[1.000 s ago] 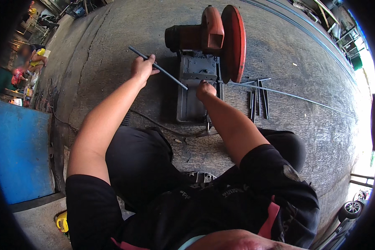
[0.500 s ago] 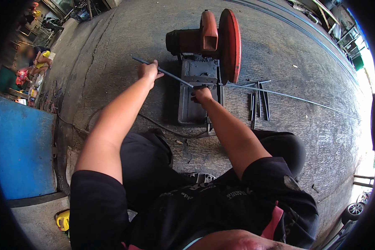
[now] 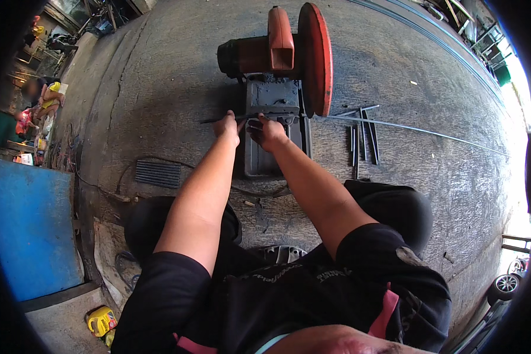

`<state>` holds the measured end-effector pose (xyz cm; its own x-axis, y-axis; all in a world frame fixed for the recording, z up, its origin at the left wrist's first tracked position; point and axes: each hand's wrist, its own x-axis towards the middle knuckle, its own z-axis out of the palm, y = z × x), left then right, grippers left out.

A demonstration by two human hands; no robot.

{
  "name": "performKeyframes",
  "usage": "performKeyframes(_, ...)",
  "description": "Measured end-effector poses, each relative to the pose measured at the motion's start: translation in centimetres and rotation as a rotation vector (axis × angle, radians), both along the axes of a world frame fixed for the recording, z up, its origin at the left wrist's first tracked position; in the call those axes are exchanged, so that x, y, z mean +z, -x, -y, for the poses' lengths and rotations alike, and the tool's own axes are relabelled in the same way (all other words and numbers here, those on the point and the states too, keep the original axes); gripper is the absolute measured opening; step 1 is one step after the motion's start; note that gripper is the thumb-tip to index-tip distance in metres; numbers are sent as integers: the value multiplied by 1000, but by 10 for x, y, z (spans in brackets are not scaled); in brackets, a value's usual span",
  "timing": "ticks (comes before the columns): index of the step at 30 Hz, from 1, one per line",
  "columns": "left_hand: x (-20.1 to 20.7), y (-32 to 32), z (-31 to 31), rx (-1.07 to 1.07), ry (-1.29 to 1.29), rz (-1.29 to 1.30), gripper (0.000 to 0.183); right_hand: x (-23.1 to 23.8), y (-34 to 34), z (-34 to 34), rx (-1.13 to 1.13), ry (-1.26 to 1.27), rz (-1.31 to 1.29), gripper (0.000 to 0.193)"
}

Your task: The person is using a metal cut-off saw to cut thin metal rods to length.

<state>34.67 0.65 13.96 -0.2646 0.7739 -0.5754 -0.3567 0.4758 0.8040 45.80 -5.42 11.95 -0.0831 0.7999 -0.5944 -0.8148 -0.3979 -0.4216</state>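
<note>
Upper centre: red cut-off saw (image 3: 282, 44) on grey base (image 3: 259, 167). Centre: left hand (image 3: 227, 125) grips dark rod (image 3: 209, 121); right hand (image 3: 268, 134) beside it over base, perhaps touching rod, view murky. Left of centre: row of short rods (image 3: 158, 173). Right of centre: loose metal pieces (image 3: 369, 133), long thin bar (image 3: 419, 131). Lower left: blue panel (image 3: 32, 227), yellow container (image 3: 102, 320).

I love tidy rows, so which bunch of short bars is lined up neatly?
The left bunch, left of the saw, lies in one flat row. The right bunch, on the saw's other side, lies loose at different angles.
</note>
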Motion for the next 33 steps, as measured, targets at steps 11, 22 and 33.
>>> performKeyframes(11, -64, -22, -22, 89, 63, -34, 38, -48, -4, 9, 82, 54, 285, 16)
performKeyframes(22, -95, -55, -27, -43, 174, -39, 30, -59, -38, 50, -12, 79, -91, 14)
performKeyframes(33, -118, -56, -28, -297, 252, -242, 25, -117, -156, 102, -576, 359, -86, 13)
